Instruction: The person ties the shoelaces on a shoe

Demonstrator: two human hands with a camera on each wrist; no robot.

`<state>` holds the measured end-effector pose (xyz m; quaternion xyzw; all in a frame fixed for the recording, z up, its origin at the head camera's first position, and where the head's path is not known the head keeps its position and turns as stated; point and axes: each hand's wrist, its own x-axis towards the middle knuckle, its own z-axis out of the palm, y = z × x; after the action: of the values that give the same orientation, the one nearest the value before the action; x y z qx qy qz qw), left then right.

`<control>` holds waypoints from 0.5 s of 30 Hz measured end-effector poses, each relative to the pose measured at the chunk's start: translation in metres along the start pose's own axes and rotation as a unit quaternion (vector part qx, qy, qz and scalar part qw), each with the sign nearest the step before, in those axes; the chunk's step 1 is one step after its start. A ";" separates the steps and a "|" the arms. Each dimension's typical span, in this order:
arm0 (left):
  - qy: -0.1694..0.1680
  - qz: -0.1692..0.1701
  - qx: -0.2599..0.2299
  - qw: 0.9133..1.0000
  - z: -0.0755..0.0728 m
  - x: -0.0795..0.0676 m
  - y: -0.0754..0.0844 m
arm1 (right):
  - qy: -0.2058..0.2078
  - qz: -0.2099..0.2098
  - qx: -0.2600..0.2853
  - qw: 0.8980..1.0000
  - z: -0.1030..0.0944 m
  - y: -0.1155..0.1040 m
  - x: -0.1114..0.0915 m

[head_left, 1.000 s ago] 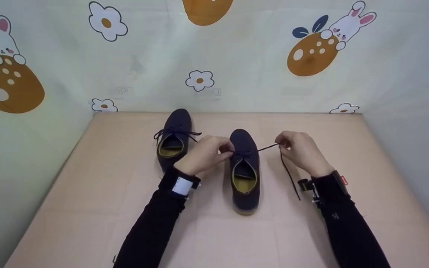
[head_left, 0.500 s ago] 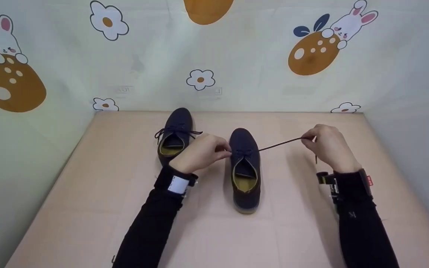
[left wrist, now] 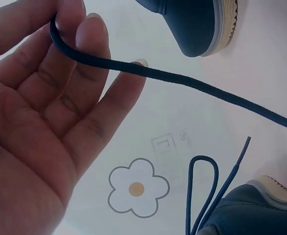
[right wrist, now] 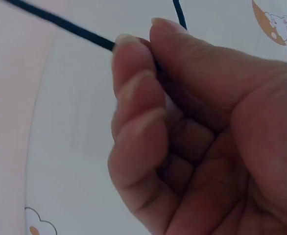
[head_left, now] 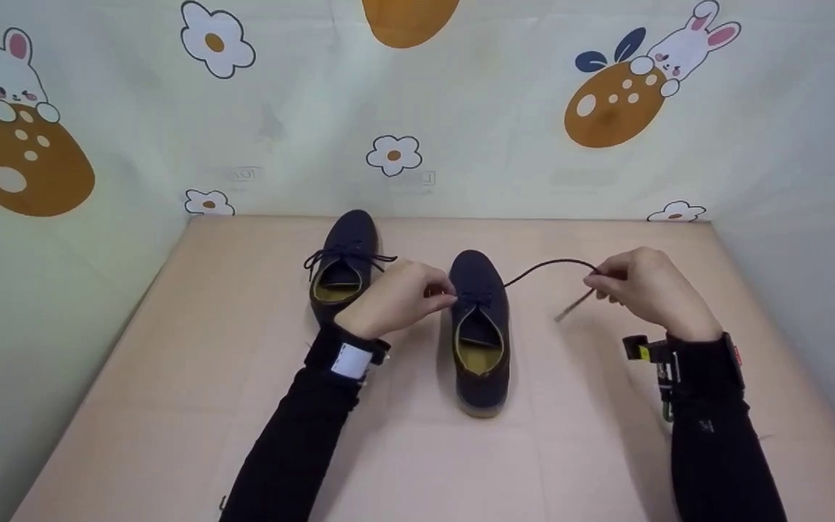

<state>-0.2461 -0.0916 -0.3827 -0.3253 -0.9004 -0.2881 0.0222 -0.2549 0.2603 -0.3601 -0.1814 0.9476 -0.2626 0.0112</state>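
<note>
pale cloth backdrop point(head_left: 316, 109), printed with flowers and rabbits, rises behind a peach-coloured desk point(head_left: 555, 449) where a dark shoe point(head_left: 477, 319) lies between the person's hands, toe pointing away. the left forearm slants in under a black sleeve point(head_left: 287, 442), and its hand point(head_left: 399, 299) bends toward the shoe's left side, thumb and forefinger pinching a smooth, round left lace point(left wrist: 187, 82), the remaining fingers loosely bent. opposite, the right hand point(head_left: 653, 286) hangs well out from the shoe, thumb and forefinger tips pressed on the right lace point(head_left: 559, 261), which arches slackly from the eyelets and dangles past the grip; the lower fingers curl inward. yellow lining shows inside the shoe's oval mouth. beyond the left hand sits the second shoe point(head_left: 351, 235), its thin cord tied in a bow.
</note>
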 end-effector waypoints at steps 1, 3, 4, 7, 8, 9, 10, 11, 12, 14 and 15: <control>-0.001 0.000 0.002 1.000 0.000 0.000 0.000 | -0.006 -0.007 0.014 1.000 0.000 -0.002 0.000; -0.001 0.001 0.004 1.000 0.001 0.000 0.001 | -0.016 -0.016 0.042 0.999 0.002 -0.007 -0.001; -0.001 0.003 0.004 1.000 0.002 0.000 0.001 | -0.021 -0.018 0.054 0.998 0.002 -0.009 -0.002; -0.001 0.005 0.005 1.000 0.003 0.000 0.001 | -0.026 -0.017 0.078 0.996 0.003 -0.015 -0.003; 0.000 0.004 0.004 1.000 0.003 0.001 0.001 | -0.024 -0.018 0.082 0.996 0.003 -0.017 -0.003; 0.001 0.004 0.004 1.000 0.004 0.001 0.002 | -0.020 -0.019 0.085 0.996 0.004 -0.020 -0.003; 0.004 0.003 0.004 1.000 0.004 0.001 0.002 | -0.016 -0.021 0.086 0.996 0.004 -0.022 -0.003; 0.005 0.001 0.004 1.000 0.005 0.002 0.002 | -0.010 -0.026 0.086 0.996 0.005 -0.023 -0.002; 0.008 -0.001 0.005 1.000 0.005 0.002 0.002 | -0.003 -0.030 0.084 0.996 0.005 -0.025 -0.002; 0.015 -0.004 0.007 1.000 0.007 0.003 0.003 | 0.010 -0.042 0.078 0.996 0.007 -0.029 -0.002; 0.020 -0.004 0.007 1.000 0.007 0.004 0.003 | 0.018 -0.048 0.077 0.996 0.008 -0.032 -0.001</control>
<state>-0.2457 -0.0835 -0.3862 -0.3153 -0.9033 -0.2880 0.0414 -0.2419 0.2315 -0.3514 -0.2200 0.9148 -0.3387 -0.0048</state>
